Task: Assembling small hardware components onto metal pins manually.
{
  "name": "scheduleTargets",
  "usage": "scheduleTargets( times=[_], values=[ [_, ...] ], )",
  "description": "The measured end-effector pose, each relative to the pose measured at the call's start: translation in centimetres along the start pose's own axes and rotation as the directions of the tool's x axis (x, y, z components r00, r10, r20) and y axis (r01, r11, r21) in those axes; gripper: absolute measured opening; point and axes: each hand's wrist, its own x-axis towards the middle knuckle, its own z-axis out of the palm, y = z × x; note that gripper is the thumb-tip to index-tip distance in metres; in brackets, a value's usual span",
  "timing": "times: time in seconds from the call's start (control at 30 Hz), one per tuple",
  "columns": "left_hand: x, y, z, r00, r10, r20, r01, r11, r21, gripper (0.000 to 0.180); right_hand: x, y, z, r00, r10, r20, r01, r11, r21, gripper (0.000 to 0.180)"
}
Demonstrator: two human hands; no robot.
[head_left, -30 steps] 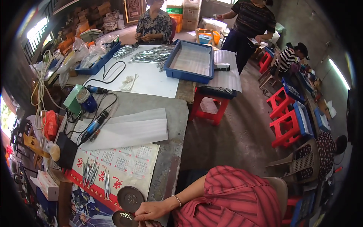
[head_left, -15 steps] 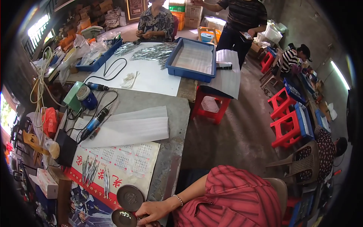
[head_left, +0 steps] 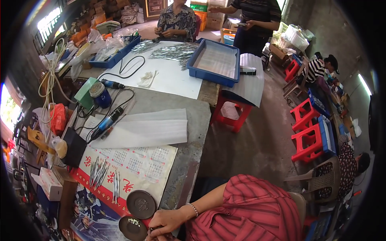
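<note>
My right hand (head_left: 167, 221), with a bead bracelet at the wrist, is closed at the lower edge beside two small dark dishes. Thumb and fingers are pinched together; what they hold is hidden. Just below it, a bit of what looks like my left hand (head_left: 163, 237) shows, mostly cut off by the picture's edge. The nearer dish (head_left: 128, 233) holds small pale round pieces. In the farther dish (head_left: 132, 198) lie tiny metallic bits. Slim silvery metal sticks (head_left: 97, 173) lie bundled on a printed calendar sheet (head_left: 163, 166), with a few more (head_left: 116, 188) alongside.
White foam sheets (head_left: 157, 128) and blue-black handheld power tools (head_left: 106, 122) with cords lie on the grey table (head_left: 193, 120). Farther off are a blue tray (head_left: 213, 80) and spread metal sticks (head_left: 173, 52). Red stools (head_left: 307, 140) and other people are around the room.
The view has shifted, so the table appears farther right and slightly higher. My right hand remains pinched by the dishes. A standing person's raised arm has come down toward the other hand.
</note>
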Motion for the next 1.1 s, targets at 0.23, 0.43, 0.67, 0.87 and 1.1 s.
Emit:
scheduleTargets(
  times=[0.23, 0.43, 0.67, 0.87, 1.1],
  values=[
    [-0.8, 2.0, 1.0, 0.985, -0.166, -0.048, 0.161, 0.983, -0.087, 0.005, 0.3, 0.2, -0.7, 0.994, 0.088, 0.063, -0.097, 0.982, 0.159, 0.040],
    [-0.6, 0.8, -0.3, 0.985, -0.172, 0.011, 0.172, 0.976, -0.131, 0.019, 0.1, 1.2, -0.7, 0.966, 0.258, -0.001, -0.252, 0.943, 0.217, 0.049],
    [-0.7, 1.4, -0.2, 0.981, -0.192, 0.029, 0.194, 0.967, -0.167, 0.022, 0.0, 0.8, -0.9, 0.963, 0.262, 0.057, -0.268, 0.950, 0.159, 0.045],
    [-0.6, 1.3, -0.4, 0.979, -0.192, 0.068, 0.202, 0.960, -0.196, 0.023, -0.3, 1.1, -0.5, 0.959, 0.277, 0.063, -0.284, 0.945, 0.160, 0.044],
    [-0.4, 0.7, -0.4, 0.977, -0.211, 0.018, 0.211, 0.965, -0.158, 0.023, -0.3, 0.9, -0.8, 0.959, 0.266, 0.095, -0.280, 0.940, 0.194, 0.042]
  ],
)
